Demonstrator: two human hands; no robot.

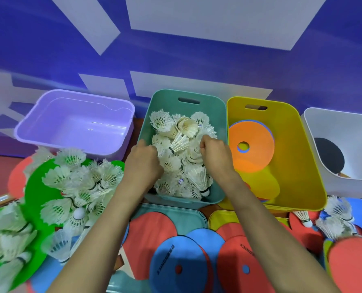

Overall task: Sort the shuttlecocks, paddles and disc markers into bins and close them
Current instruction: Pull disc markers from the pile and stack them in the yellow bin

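Note:
A teal bin [217, 115] in the middle holds a heap of white shuttlecocks [182, 142]. Both my hands are down inside it: my left hand [143, 160] at its left wall, fingers curled among the shuttlecocks, and my right hand [215, 154] curled on the heap near the right wall. Whether either hand grips a shuttlecock is hidden by the fingers. A yellow bin [298, 149] to the right holds orange and yellow disc markers [254, 144]. A white bin [340, 127] at the far right holds a dark paddle [330, 157]. An empty purple bin [76, 123] stands at the left.
More shuttlecocks [76, 187] lie piled on green disc markers [36, 187] at the left. Blue and red disc markers [182, 261] and red paddles [150, 233] cover a teal lid [192, 214] and a yellow lid [222, 216] in front. A few shuttlecocks [334, 218] lie at the right.

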